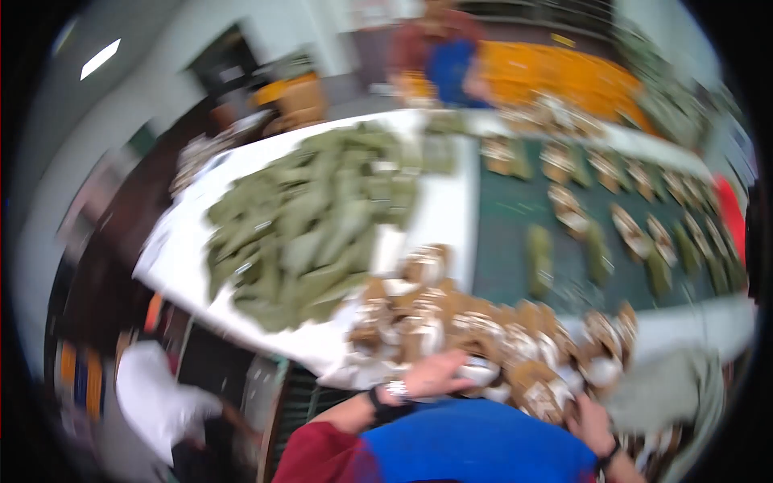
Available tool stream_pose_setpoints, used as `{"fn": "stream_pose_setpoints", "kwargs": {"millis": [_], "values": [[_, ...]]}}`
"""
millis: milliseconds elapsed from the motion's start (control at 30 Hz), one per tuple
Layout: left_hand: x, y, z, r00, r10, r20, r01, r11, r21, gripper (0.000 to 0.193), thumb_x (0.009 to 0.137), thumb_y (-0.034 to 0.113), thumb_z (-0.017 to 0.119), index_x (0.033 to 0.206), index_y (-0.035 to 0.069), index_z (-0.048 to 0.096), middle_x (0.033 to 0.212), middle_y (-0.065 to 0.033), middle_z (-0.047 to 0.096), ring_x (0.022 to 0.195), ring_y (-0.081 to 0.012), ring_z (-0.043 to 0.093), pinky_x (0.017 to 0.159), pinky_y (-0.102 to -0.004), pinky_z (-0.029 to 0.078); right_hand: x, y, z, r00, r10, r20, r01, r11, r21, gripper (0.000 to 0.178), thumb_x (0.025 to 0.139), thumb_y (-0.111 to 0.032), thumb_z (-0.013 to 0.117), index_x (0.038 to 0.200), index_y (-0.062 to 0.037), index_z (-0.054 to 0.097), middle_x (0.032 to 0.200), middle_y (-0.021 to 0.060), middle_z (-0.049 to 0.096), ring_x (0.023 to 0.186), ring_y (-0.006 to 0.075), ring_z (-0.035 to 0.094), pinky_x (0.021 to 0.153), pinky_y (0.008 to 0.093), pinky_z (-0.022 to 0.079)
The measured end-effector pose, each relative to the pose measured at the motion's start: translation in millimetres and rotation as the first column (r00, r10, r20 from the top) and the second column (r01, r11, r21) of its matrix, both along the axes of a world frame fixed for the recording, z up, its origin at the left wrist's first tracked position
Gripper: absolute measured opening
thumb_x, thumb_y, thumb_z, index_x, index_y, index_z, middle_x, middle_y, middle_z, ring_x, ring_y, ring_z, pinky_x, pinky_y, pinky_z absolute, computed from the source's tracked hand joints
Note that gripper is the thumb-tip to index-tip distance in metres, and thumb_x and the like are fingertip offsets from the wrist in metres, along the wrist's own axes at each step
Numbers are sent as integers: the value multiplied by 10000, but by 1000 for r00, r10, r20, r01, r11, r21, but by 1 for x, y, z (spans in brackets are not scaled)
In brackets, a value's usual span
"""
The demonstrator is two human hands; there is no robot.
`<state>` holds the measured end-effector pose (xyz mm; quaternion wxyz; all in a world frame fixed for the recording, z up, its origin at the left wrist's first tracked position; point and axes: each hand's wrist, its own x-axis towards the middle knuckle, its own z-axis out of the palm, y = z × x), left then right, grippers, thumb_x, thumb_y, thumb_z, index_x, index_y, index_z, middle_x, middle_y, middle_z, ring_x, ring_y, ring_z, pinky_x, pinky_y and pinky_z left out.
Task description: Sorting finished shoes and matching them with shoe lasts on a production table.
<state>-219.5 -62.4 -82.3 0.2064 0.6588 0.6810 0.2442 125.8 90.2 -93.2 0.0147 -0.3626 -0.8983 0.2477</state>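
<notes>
Brown and white shoes (475, 326) are heaped along the near edge of the table, blurred by motion. My left hand (439, 374) lies over the near side of the heap, fingers stretched out and touching a shoe. At the right, my right hand (592, 423) has its fingers closed at the edge of a brown shoe (541, 393), which sits close to my blue apron (479, 443). What lies under my left palm is hidden.
Left of the shoes, a wide pile of olive-green cloth pieces (314, 225) covers much of the white table (439, 201). On a dark green surface (515, 189), shoes and green pieces stand in rows. Across the table is a person (439, 56); another person (161, 394) bends at lower left.
</notes>
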Motion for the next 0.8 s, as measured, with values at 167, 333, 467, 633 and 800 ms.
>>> {"fn": "stream_pose_setpoints", "kwargs": {"millis": [167, 333, 467, 633, 800], "values": [[1, -2, 10, 985, -114, 132, 112, 993, 25, 391, 776, 298, 623, 996, 12, 473, 926, -160, 518, 857, -356, 537, 710, -411, 445, -24, 9, 129, 941, 38, 335, -67, 995, 74, 390, 755, -82, 583, 1138, -51, 514, 951, 201, 599, 856, 311, 596, 771, 380, 459], [-5, -18, 64, 885, 123, 449, -219, 961, 169, 713, 762, 256, 647, 1337, 83, 262, 1159, -191, 488, 992, -297, 538, 812, -360, 434, -97, 72, 188, 978, 184, -98, -207, 788, -581, 310, 785, -34, 510, 1092, -31, 546, 914, 68, 595, 828, 130, 545, 735, 242, 442], [-19, 4, 82, 404, -164, 900, -305, 903, 301, 898, 792, 205, 632, 1412, 194, -17, 1273, -135, 402, 1104, -214, 461, 893, -361, 408, -150, 76, 145, 933, 174, -316, -358, 337, -871, 554, 727, -203, 666, 1206, -55, 430, 1084, 121, 579, 973, 262, 582, 808, 401, 472], [-60, -41, 117, 70, -201, 977, -723, 665, 188, 384, 835, 129, 555, 1187, 88, 409, 970, -31, 565, 800, -123, 592, 675, -250, 508, -253, 24, 158, 848, 338, -408, -440, 21, -898, 488, 827, -220, 584, 1239, -35, 399, 1155, 98, 538, 1029, 221, 551, 825, 375, 476], [-100, -56, 99, 31, -34, 999, -902, 430, 43, 172, 811, 65, 544, 980, 53, 513, 759, 21, 557, 476, 0, 399, 394, -114, 298, -280, 51, 139, 914, 173, -368, -301, -319, -899, 367, 936, -355, 382, 1161, -70, 436, 1020, 68, 556, 831, 176, 593, 672, 286, 503]]}}
